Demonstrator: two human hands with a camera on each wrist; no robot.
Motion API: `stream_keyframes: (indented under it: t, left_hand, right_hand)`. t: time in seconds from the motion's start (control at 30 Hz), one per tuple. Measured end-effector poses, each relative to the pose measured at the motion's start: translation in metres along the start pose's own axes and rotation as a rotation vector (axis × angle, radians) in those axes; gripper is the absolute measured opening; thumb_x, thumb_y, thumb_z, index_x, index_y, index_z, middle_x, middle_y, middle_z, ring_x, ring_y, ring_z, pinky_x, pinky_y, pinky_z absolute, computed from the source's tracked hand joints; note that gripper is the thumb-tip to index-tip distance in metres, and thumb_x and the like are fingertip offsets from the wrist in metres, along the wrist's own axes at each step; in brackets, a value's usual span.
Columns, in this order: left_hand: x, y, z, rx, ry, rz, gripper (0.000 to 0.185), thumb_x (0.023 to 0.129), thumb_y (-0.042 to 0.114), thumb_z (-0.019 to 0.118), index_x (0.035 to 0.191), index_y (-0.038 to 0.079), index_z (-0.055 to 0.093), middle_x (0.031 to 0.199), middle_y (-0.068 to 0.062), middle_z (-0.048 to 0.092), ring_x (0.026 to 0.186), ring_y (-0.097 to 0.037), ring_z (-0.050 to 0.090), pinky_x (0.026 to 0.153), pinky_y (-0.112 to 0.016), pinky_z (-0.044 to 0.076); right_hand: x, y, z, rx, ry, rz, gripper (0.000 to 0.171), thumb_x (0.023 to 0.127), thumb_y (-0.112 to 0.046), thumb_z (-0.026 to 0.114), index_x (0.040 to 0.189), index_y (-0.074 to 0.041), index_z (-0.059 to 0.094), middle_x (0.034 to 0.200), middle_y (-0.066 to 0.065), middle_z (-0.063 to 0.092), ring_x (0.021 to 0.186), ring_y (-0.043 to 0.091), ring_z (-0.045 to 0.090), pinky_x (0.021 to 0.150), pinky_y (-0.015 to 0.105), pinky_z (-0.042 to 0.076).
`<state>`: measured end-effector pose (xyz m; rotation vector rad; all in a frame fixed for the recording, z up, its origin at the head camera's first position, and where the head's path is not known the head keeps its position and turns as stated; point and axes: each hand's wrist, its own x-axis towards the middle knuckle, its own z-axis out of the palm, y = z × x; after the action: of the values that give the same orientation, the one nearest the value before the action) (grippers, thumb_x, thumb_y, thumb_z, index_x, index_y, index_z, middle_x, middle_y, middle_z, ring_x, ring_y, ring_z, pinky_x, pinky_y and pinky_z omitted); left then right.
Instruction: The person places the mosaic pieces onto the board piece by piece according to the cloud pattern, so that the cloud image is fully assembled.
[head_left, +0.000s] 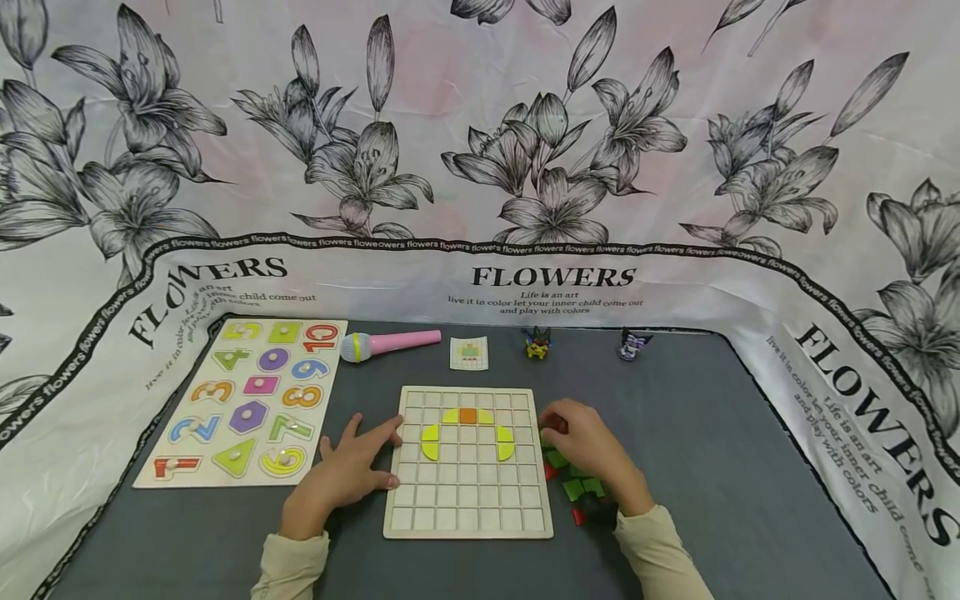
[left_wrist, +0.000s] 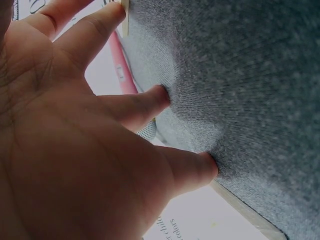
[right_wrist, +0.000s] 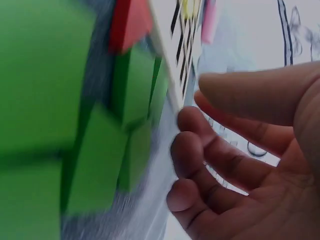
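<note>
A wooden grid board [head_left: 468, 521] lies flat at the middle of the table. On its upper cells sit an orange square tile [head_left: 468, 416] and several yellow curved-edge tiles [head_left: 430, 442] in an arch. My left hand [head_left: 352, 467] has its fingers spread at the board's left edge; in the left wrist view two fingertips [left_wrist: 207, 165] press on the grey cloth. Beside the board's right edge, my right hand [head_left: 588, 437] hovers by a pile of green tiles [head_left: 573, 489]. Its fingers [right_wrist: 187, 195] curl loosely, and nothing shows between them and the thumb.
A number-and-shape puzzle board [head_left: 225, 417] lies left. Along the back are a pink toy microphone [head_left: 397, 342], a small pattern card [head_left: 468, 353] and two little figurines, one yellow and dark [head_left: 537, 343], one purple and dark [head_left: 632, 344]. Red tiles [head_left: 579, 517] lie among the green ones.
</note>
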<state>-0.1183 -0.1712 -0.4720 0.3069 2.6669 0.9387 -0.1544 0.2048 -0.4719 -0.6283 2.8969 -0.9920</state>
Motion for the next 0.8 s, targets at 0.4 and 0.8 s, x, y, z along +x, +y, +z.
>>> stream_keyframes:
  t: [0.4,0.8]
  left_hand:
    - [-0.0024,-0.0009,-0.0021,0.007,0.004,-0.013,0.08,0.085,0.015,0.091,0.156,0.014,0.053,0.149,-0.01,0.062,0.158,-0.057,0.008,0.108,-0.09,-0.005]
    - [0.0004,-0.001,0.0008,-0.002,-0.004,-0.006,0.08,0.087,0.013,0.09,0.157,0.013,0.052,0.147,-0.009,0.063,0.158,-0.057,0.007,0.109,-0.089,-0.005]
  right_hand:
    - [-0.0036,0.0089,-0.0046,0.011,-0.108,0.061,0.017,0.095,-0.007,0.08,0.11,-0.003,0.074,0.103,0.005,0.062,0.091,0.022,0.06,0.08,0.045,0.052]
    - [0.0043,0.0092,0.0017,-0.047,0.033,0.101,0.014,0.095,0.0,0.076,0.101,-0.008,0.065,0.088,0.0,0.061,0.086,0.023,0.048,0.077,0.045,0.041]
